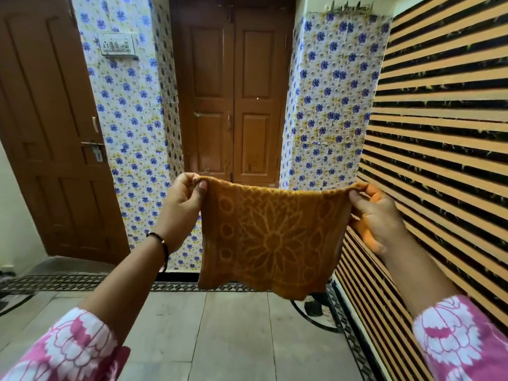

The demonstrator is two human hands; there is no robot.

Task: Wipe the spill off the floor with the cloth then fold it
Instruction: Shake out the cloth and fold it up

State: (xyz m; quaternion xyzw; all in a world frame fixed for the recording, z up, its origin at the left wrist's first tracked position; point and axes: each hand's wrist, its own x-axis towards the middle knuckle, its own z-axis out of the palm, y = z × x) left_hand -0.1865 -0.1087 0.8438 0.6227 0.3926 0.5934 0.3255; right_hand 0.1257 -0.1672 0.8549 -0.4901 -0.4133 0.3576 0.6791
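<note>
Cloth: an orange-brown towel cloth [270, 237] with a large flower pattern is hanging in the air, spread flat between the two hands, well above the floor [192, 334]. Its top edge is sagging a little in the middle and its lower edge is hanging free and wavy.
Left hand: the left hand [182, 204] is pinching the upper left corner of the cloth between the thumb and the curled fingers. A dark bead bracelet [162, 247] is sitting on this wrist.
Right hand: the right hand [376, 215] is pinching the upper right corner of the cloth with the thumb and fingertips. Something orange is showing under this hand and behind its fingers; I cannot tell if it is part of the cloth.
Sleeves: both arms are reaching forward, and each is wearing a pink sleeve [74, 350] with white flowers.
Floor: grey stone tiles are lying below the cloth, with a black and white patterned border [68, 283] along the wall.
Walls: tiles with blue flowers [132, 111] are covering the walls in front, and an orange and black striped wall [445, 127] is standing on the right.
Doors: a brown double door [233, 100] is standing closed behind the cloth, and another brown door [46, 127] is at the left.
Switchboard: a white switch panel [117, 45] is sitting on the tiled wall, upper left.
</note>
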